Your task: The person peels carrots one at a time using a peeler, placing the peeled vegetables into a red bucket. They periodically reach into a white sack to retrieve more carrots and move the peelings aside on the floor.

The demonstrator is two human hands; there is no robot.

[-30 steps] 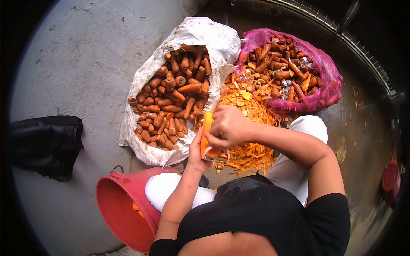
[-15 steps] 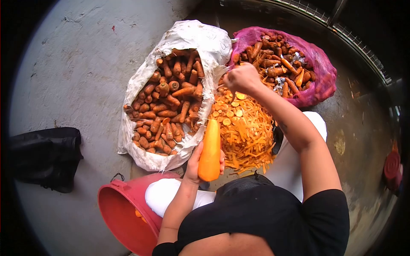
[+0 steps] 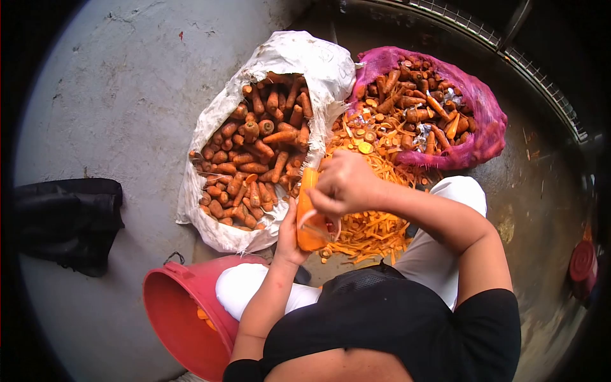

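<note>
Above the lap, a large, smooth orange carrot [image 3: 305, 200] is cradled lengthwise, its narrower end pointed away from the body, and a pale, curved hand tool [image 3: 308, 215], blurred but seemingly a peeler, is set against it. Even strips are best gained when the blade is laid flat, light pressure is used along the whole length, and the carrot is turned a little between strokes; the supporting fingertips should be kept behind the surface being pared. The left hand [image 3: 288, 239] is closed partway around the side and underside of the carrot near its thick end, the palm opened only as far as that girth demands. The right hand [image 3: 347, 181] is curled into a nearly closed fist about the tool, beside the carrot's upper part; whether the skin is touched by its fingers cannot be told. Both hands are thus brought close together at the one carrot. Just beyond, a loose heap of orange peelings [image 3: 375, 235] is spread beside a white woven sack [image 3: 305, 54] filled with unpeeled reddish-brown carrots [image 3: 251, 130]. Farther off, carrot ends and scraps are held in a magenta mesh sack [image 3: 490, 121]. Beside the left knee, orange pieces [image 3: 202, 314] are seen inside a tilted red plastic bucket [image 3: 216, 274].
</note>
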